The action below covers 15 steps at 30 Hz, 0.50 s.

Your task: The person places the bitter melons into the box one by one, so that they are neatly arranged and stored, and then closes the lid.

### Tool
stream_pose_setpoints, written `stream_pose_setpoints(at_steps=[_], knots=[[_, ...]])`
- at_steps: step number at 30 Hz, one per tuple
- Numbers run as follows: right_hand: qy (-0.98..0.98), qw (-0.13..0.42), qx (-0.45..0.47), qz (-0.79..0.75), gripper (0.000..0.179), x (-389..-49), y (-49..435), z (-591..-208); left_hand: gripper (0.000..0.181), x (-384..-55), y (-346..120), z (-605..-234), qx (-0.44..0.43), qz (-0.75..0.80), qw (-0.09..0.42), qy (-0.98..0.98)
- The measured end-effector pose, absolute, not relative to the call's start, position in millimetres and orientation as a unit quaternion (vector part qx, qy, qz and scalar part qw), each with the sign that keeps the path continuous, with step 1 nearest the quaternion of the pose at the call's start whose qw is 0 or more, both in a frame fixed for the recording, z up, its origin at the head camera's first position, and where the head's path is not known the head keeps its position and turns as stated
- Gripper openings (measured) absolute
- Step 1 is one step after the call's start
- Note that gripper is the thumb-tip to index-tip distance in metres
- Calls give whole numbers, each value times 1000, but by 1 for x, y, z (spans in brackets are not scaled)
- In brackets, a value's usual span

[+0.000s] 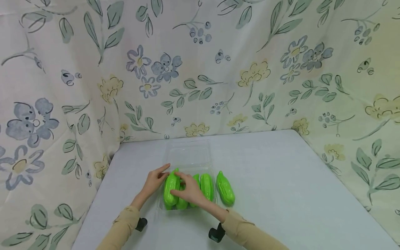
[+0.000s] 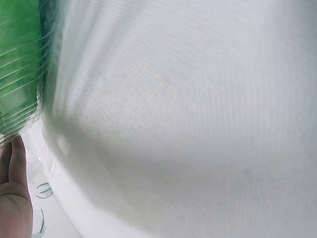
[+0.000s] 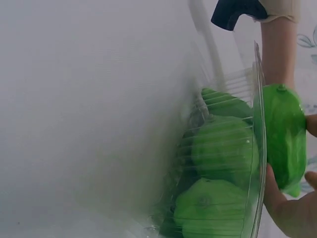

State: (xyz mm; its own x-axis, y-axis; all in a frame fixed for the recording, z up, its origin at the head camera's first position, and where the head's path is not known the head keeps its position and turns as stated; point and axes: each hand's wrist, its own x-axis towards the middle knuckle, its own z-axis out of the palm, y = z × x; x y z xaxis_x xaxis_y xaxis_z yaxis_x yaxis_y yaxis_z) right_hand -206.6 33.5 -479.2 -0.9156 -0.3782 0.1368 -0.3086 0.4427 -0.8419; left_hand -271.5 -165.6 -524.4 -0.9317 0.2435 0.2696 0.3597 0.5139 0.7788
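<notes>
My right hand [image 1: 191, 191] pinches a glossy green, ridged bitter melon [image 1: 171, 190] between thumb and fingers, over the left side of a clear plastic box [image 1: 161, 204]. In the right wrist view, this held melon [image 3: 283, 136] is at the box's rim, above other melons [image 3: 213, 206] seen through the ribbed wall. Several melons lie in the box, one [image 1: 207, 187] at its right side. At the box's back left corner is my left hand [image 1: 154, 181], fingers extended. The left wrist view shows its straight fingers [image 2: 18, 161] touching the box's end.
The box's clear lid [image 1: 189, 154] lies folded back behind it. Another bitter melon [image 1: 225, 189] lies on the white tabletop [image 1: 281, 187], just right of the box. Floral cloth [image 1: 200, 69] hangs behind and at both sides of the table.
</notes>
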Motion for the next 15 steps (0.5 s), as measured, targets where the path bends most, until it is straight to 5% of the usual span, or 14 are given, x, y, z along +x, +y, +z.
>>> stream_pose_setpoints(at_steps=[15], knots=[[833, 70, -201, -511, 62, -210, 43, -482, 42, -271, -165, -523, -170, -455, 62, -872]])
